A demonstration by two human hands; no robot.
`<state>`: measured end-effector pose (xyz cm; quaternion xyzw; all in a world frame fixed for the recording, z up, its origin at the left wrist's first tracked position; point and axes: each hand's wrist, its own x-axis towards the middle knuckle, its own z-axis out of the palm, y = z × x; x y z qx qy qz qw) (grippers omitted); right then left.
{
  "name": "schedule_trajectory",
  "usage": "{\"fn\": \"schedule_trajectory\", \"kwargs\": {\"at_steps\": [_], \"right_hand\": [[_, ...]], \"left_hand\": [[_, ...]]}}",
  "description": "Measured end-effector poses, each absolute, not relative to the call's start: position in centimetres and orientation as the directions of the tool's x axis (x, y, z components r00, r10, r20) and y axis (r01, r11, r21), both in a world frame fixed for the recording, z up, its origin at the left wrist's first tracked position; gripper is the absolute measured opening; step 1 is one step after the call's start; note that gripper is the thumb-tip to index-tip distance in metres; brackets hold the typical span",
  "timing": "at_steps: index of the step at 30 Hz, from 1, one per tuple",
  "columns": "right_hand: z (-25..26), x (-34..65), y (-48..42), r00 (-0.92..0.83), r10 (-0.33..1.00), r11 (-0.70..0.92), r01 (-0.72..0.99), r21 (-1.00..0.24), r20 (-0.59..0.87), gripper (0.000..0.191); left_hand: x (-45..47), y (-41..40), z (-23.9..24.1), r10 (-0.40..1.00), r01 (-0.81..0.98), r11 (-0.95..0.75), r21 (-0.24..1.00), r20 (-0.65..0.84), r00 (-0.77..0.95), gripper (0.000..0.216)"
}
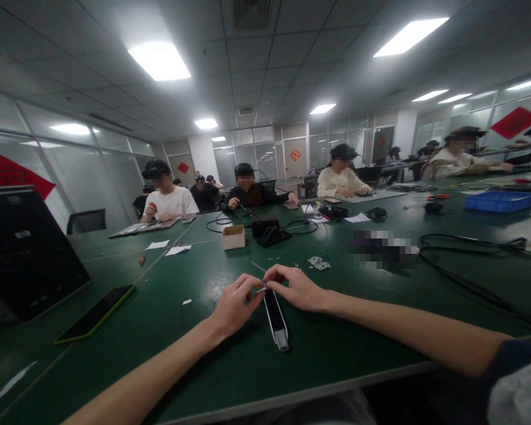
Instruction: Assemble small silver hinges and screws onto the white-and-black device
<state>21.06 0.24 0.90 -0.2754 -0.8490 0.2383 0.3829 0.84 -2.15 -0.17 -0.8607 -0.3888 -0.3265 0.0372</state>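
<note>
At a green table (194,354) shared with several seated people, a person works both bare hands at the far end of a slim black-and-white device (276,320). The left hand (235,306) has its fingertips closed on a small pale piece (261,290) at that end, while the right hand (297,288) curls over the same end from the other side, fingers bent and touching it; whether it truly grips cannot be told.

The work looks to be in its middle: the device lies partly stripped, its dark inner face up, and the small piece is not yet clearly free of it or seated in it. A small metal plate (319,263) lies loose just beyond the device to the right, which suggests parts already off.

The device lies flat, its long axis running away from the person, with the grey tip at its near end pointing back toward the table's near edge and the far end under the fingers. A phone (95,319) rests well left of the device, and a small cardboard box (233,236) stands beyond it.
</note>
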Motion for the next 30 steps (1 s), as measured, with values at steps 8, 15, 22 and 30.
{"fn": "schedule_trajectory", "kwargs": {"at_steps": [8, 15, 22, 30], "right_hand": [[0.4, 20.8, -0.4, -0.541, 0.634, 0.729, 0.18, -0.66, 0.552, 0.009], [0.2, 20.9, -0.3, -0.538, 0.63, 0.741, 0.201, -0.641, 0.56, 0.01], [0.3, 21.1, 0.0, -0.528, 0.617, 0.768, 0.244, -0.592, 0.583, 0.014], [-0.3, 23.7, 3.1, -0.514, 0.625, 0.78, 0.444, -0.44, 0.588, 0.016]], "left_hand": [[1.2, -2.6, -0.3, 0.642, 0.691, -0.693, 0.205, 0.611, 0.463, 0.011], [1.2, -2.5, -0.3, 0.609, 0.665, -0.723, 0.186, 0.625, 0.488, 0.01], [0.7, -2.1, -0.3, 0.668, 0.707, -0.679, 0.195, 0.564, 0.486, 0.015], [-0.4, -1.0, -0.1, 0.808, 0.798, -0.559, 0.224, 0.363, 0.464, 0.024]]}}
